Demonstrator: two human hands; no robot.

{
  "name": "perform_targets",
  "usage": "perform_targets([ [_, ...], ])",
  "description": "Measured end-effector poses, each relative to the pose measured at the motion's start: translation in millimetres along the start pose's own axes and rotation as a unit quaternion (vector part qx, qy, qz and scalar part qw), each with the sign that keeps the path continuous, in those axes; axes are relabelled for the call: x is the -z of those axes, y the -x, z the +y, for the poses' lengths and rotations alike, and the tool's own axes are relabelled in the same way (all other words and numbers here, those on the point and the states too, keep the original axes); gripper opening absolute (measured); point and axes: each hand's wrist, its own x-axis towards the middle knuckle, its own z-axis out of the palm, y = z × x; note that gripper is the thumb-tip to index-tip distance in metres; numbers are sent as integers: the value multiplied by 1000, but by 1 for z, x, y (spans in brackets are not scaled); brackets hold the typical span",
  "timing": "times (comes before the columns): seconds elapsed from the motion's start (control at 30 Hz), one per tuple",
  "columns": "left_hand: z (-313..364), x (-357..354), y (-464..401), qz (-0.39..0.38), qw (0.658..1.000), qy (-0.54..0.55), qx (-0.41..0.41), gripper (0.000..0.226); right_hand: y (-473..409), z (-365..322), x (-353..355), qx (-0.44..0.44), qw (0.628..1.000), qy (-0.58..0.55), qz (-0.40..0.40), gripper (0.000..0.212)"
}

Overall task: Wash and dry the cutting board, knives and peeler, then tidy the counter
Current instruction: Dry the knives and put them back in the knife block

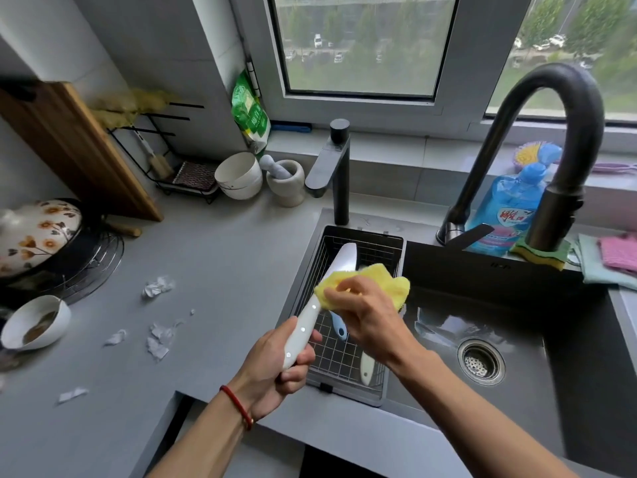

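White ceramic-looking knife with a white riveted handle [322,293] runs up and away from the left hand [275,360], which is wrapped round its handle, tip over the wire sink basket [348,357]. Right hand [362,310] sits just right of the blade's base, pinching a yellow cloth [370,282] against it. Likely next: wipe along the blade toward the tip, away from the left hand. Both forearms angle in over the counter edge.

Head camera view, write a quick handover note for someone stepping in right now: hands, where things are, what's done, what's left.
Left hand grips the white knife by its handle, above the sink basket.
Right hand pinches the yellow cloth against the blade.
Two more utensil handles lie in the basket.
Cutting board stands propped against the wall.
Left: finish the knife, handle the basket items, clear the paper scraps off the counter.
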Motion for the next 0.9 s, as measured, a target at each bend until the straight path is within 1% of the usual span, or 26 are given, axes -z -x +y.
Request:
perform_targets([
  [0.03, 1, -2, -2, 18, 1000, -12, 1, 57, 4, -4, 1, 16, 1000, -2, -4, 18],
  [0.07, 1, -3, -3, 40, 999, -30, 0, 61, 5, -6, 4, 10, 1000, -3, 9, 17],
  [0.13, 1, -13, -7, 73, 995, -74, -6, 69, -2, -10, 8, -41, 997, 2, 69, 13],
  [0.17, 2, -19, -10, 86, 992, -92, -13, 73, -7, -17, 7, -58, 996, 4, 73, 14],
  [0.23, 1, -34, -12, 109, 987, -115, -34, 79, -5, -40, -3, -58, 997, -28, 33, 19],
  [0.33, 1, -43, -17, 154, 983, -89, -55, 81, 16, -71, -14, -35, 997, -71, 9, 21],
  [0.4, -3, -46, -14, 147, 986, -58, -46, 85, 28, -72, -10, -47, 995, -88, 3, 20],
  [0.47, -7, -47, -14, 131, 991, -24, -34, 89, 31, -68, -1, -36, 995, -91, -15, 18],
  [0.57, -9, -50, -11, 119, 992, 23, -25, 71, 34, -59, 8, 12, 994, -98, -49, 19],
  [0.67, -7, -50, -12, 70, 993, 96, 3, 49, 45, -47, 11, 31, 988, -137, -63, 23],
  [0.7, -7, -48, -12, 71, 993, 99, -1, 43, 49, -41, 12, 33, 986, -149, -61, 24],
  [0.73, -8, -46, -12, 87, 993, 80, -10, 41, 53, -34, 12, 26, 986, -155, -52, 26],
  [0.77, -7, -42, -13, 118, 992, 35, -26, 41, 57, -26, 11, 10, 986, -161, -32, 27],
  [0.8, -5, -40, -14, 153, 987, -37, -46, 40, 60, -18, 13, -20, 986, -166, 3, 28],
  [0.83, -3, -36, -15, 182, 973, -129, -64, 36, 62, -11, 14, -58, 983, -170, 46, 28],
  [0.87, -1, -31, -16, 207, 947, -235, -79, 31, 61, -6, 16, -97, 977, -172, 84, 28],
  [0.9, 0, -27, -15, 224, 910, -336, -92, 28, 58, -3, 19, -127, 970, -172, 117, 28],
])
